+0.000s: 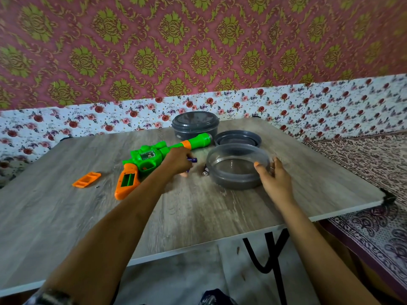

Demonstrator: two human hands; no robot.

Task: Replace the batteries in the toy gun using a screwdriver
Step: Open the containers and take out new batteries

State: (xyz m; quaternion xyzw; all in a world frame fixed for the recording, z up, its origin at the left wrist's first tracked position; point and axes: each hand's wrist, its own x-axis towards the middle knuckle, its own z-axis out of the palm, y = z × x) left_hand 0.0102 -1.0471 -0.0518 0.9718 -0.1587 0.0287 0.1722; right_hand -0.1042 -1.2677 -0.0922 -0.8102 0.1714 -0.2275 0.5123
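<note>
On the table (220, 216), I'm looking at the toy gun (152, 157) lying flat on its side, barrel pointing to the far right, orange grip pointing toward me. The battery compartment (128, 179) in the grip is sitting open, and I'm seeing no cells in it. My left hand (176, 160) is hovering over the gun's middle, fingers curled and pinching a small purple piece (193, 160); I cannot tell if it's a battery or a tool tip. My right hand (275, 179) is sitting at the right side of the grey bowl (233, 179), thumb touching its rim, fingers (276, 164) fairly straight and loosely spread, not clamping. Two loose batteries (205, 172) are lying just beside the bowl's left wall, between it and the left hand. The orange battery cover (86, 179) is lying well left of the gun, with a tiny screw (96, 186) just beside it. A lidded grey container (195, 126) is standing behind the barrel tip, and a shallow grey dish (237, 138) is sitting right behind the bowl.
</note>
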